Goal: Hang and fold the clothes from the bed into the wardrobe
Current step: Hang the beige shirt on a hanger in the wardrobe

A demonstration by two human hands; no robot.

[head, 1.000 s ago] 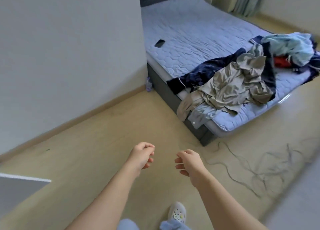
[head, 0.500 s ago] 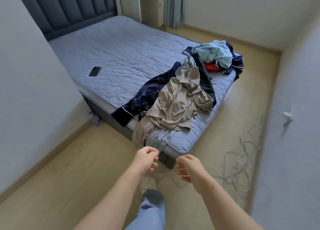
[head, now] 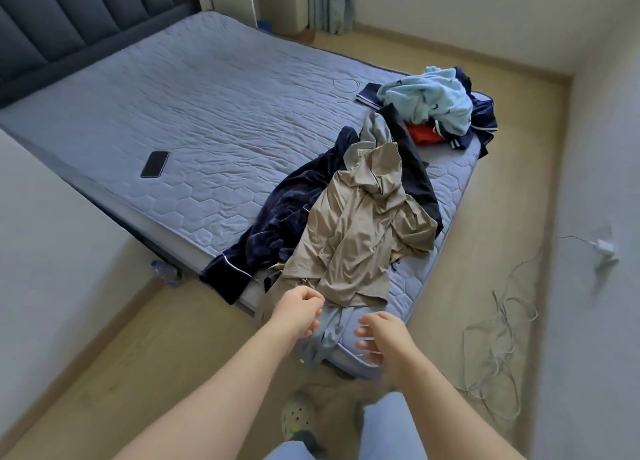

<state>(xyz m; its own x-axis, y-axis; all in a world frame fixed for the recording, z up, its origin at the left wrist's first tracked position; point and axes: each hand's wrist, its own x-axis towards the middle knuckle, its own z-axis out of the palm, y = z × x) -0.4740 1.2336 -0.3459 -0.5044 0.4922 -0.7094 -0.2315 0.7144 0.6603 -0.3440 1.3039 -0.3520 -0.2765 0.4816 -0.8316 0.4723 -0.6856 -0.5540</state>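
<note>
A heap of clothes lies on the near corner of the bed (head: 194, 113). A beige garment (head: 360, 231) sprawls on top, over a dark navy velvet piece (head: 287, 213) and a grey-blue piece (head: 329, 331) that hangs off the mattress corner. Farther back sit a light blue garment (head: 429, 99) and a red one (head: 424, 134). My left hand (head: 296, 312) hovers loosely curled at the beige hem, holding nothing. My right hand (head: 379, 336) hangs over the grey-blue piece with relaxed fingers, blurred.
A black phone (head: 155, 164) lies on the mattress at the left. A tangle of grey cable (head: 498, 331) runs across the floor to a plug (head: 604, 248) on the right wall. A wall (head: 52, 234) stands close on the left. No wardrobe is in view.
I have stepped toward the bed; the clothes heap is much nearer and both hands now hover over its near end. The right hand's fingers have loosened.
</note>
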